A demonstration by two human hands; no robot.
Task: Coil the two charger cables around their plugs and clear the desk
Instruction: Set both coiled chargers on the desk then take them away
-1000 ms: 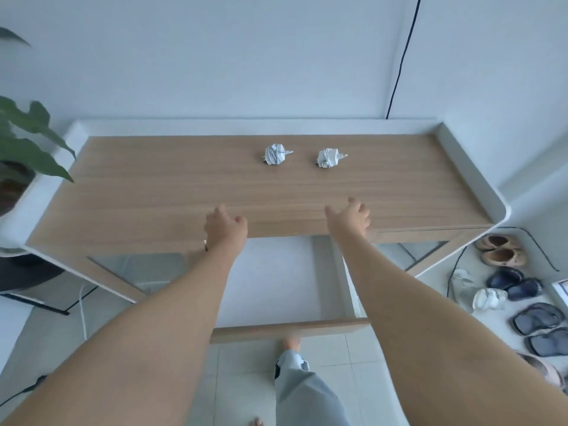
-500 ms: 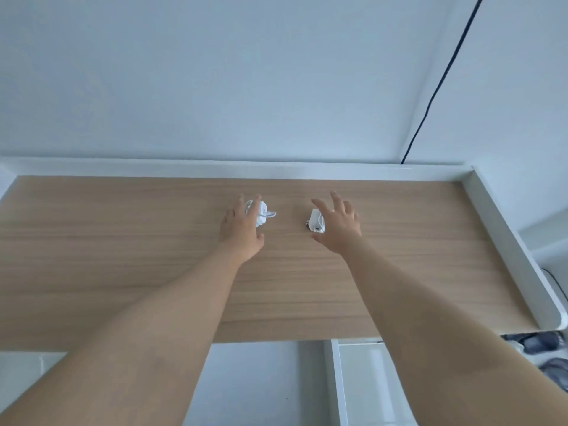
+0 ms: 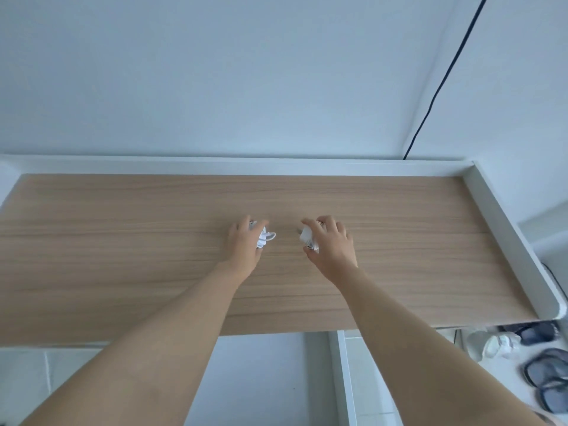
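Two white chargers, each with its cable coiled around the plug, are at the middle of the wooden desk [image 3: 123, 241]. My left hand [image 3: 244, 245] is closed around the left charger [image 3: 265, 238], whose cable end sticks out to the right of my fingers. My right hand [image 3: 332, 244] grips the right charger [image 3: 307, 236], with its white body showing at the left of my fingers. Both hands rest close to the desk top, a short gap apart.
A white raised rim [image 3: 498, 229] runs along the back and right side of the desk. A dark cable [image 3: 442, 78] hangs down the wall at the back right. Shoes and sandals [image 3: 547, 373] lie on the floor at the lower right.
Both hands reached from the desk's front edge to the two chargers and closed on them. The camera has moved closer over the desk.
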